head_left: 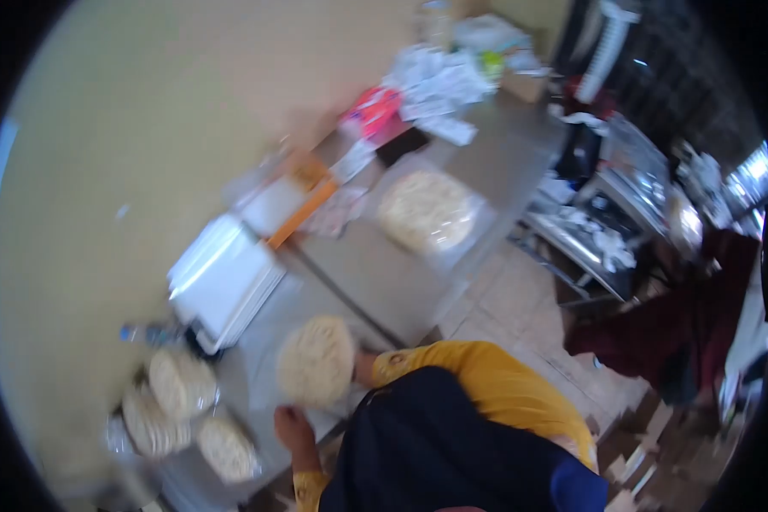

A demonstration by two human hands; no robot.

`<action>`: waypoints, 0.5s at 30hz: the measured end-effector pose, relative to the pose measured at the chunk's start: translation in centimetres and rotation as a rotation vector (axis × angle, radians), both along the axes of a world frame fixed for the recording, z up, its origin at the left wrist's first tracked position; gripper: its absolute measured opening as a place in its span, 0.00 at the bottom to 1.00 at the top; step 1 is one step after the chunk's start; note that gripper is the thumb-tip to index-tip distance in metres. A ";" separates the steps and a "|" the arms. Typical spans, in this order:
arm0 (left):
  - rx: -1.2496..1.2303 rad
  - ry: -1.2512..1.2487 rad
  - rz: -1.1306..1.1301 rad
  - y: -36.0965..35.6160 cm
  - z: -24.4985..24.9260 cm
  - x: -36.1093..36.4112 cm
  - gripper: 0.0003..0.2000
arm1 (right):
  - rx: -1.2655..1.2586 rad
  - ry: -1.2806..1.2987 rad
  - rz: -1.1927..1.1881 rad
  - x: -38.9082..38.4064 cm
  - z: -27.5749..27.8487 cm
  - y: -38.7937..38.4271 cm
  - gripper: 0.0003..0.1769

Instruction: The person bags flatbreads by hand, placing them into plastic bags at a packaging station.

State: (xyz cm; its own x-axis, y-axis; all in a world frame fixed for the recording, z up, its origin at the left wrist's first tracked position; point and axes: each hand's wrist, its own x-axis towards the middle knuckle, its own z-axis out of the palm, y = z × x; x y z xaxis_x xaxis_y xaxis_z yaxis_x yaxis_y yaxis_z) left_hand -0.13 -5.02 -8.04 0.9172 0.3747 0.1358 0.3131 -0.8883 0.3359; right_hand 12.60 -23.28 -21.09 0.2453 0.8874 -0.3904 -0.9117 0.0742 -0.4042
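A round, pale flatbread (317, 362) is in front of my body at the edge of the metal table, slightly blurred. My right hand (365, 369), in a yellow sleeve, is at its right edge; the flatbread hides the fingers, which appear to hold it from beneath. Just below the flatbread is my left hand (293, 428), its fingers curled closed; blur hides whatever they may hold. To the left lie bagged stacks of flatbread (182, 384), several rounds in clear plastic. Farther up the table rests another clear bag of flatbread (427, 211).
White stacked lids or trays (224, 277) stand against the wall beside an orange-edged box (303, 209). Crumpled papers (439, 81) and a pink packet (374, 111) sit at the table's far end. Metal equipment (606, 218) and a dark red cloth (666, 328) are at the right.
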 end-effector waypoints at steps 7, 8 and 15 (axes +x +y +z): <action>-0.290 -0.020 0.026 -3.3 1.1 0.3 0.07 | 0.269 0.192 -0.205 0.8 4.3 2.7 0.34; -0.342 -0.044 0.009 -3.8 1.2 0.0 0.06 | 0.291 0.214 -0.229 0.9 5.0 2.6 0.34; -0.587 -0.019 0.065 -5.3 2.5 -0.1 0.07 | 0.494 0.309 -0.321 0.3 8.5 5.9 0.34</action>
State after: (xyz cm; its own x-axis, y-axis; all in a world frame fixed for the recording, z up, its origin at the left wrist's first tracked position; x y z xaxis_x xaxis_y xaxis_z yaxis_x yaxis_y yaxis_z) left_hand -0.26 -10.35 -5.55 0.8893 0.4474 -0.0948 0.3497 -0.5317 0.7714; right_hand 12.91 -17.35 -12.63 0.4697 0.8813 -0.0514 -0.8817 0.4713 0.0234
